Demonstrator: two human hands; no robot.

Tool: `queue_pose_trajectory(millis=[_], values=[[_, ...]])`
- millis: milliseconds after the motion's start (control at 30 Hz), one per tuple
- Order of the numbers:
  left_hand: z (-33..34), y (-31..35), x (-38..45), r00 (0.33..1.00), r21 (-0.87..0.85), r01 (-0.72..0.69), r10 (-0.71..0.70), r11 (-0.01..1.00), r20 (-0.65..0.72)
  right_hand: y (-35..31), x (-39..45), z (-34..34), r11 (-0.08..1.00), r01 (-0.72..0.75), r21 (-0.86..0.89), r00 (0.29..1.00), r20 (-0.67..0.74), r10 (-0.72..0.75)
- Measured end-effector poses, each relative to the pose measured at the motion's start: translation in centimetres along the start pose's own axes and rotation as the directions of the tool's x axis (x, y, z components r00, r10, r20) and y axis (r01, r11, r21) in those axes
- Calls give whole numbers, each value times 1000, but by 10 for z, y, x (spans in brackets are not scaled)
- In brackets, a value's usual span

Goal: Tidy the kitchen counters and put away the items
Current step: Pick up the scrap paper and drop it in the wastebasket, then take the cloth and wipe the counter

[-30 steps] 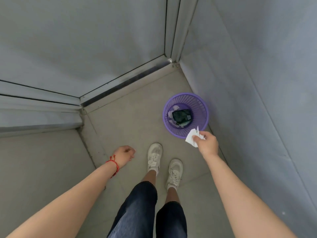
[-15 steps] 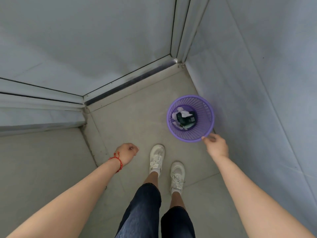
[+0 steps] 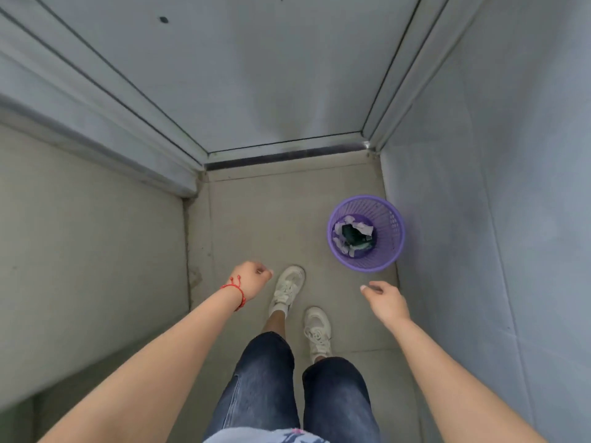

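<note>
Both hands empty by the bin.
Bin [image 3: 388,251] upright, mouth up, at 1 o'clock; left hand [image 3: 251,280] curled, right hand [image 3: 385,301] loosely open.

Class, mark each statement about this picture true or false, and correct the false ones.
1. The purple basket stands on the floor by the right wall. True.
2. The right hand holds a white paper. False: it holds nothing.
3. Crumpled white paper lies in the basket. True.
4. The red bracelet is on the right wrist. False: it is on the left wrist.
5. The basket lies tipped on its side. False: it stands upright.
</note>
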State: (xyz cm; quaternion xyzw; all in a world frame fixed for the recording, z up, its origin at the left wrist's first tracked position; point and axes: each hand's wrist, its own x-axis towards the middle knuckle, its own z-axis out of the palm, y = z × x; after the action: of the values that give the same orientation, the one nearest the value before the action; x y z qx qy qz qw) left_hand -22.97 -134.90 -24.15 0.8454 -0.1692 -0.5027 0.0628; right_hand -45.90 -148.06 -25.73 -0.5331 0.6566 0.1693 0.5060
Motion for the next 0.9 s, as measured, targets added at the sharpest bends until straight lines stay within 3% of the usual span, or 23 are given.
queue_pose_trajectory(millis=[167, 400, 533, 700, 900], values=[[28, -56, -72, 993, -278, 91, -109, 956, -48, 7, -39, 0, 987, 83, -135, 996, 37, -78], [74, -179, -160, 905, -608, 298, -420, 736, -65, 11, -84, 33, 898, 194, -394, 973, 192, -125], [102, -236, -205, 826, -759, 335, -561, 559, -49, -9, -106, 75, 787, 326, -524, 935, 300, -187], [136, -287, -245, 753, -906, 270, -658, 326, -13, -32, -138, 143, 599, 477, -643, 873, 426, -238], [192, -354, -282, 733, -972, 211, -675, 107, 84, -32, -181, 231, 379, 562, -735, 827, 505, -247]])
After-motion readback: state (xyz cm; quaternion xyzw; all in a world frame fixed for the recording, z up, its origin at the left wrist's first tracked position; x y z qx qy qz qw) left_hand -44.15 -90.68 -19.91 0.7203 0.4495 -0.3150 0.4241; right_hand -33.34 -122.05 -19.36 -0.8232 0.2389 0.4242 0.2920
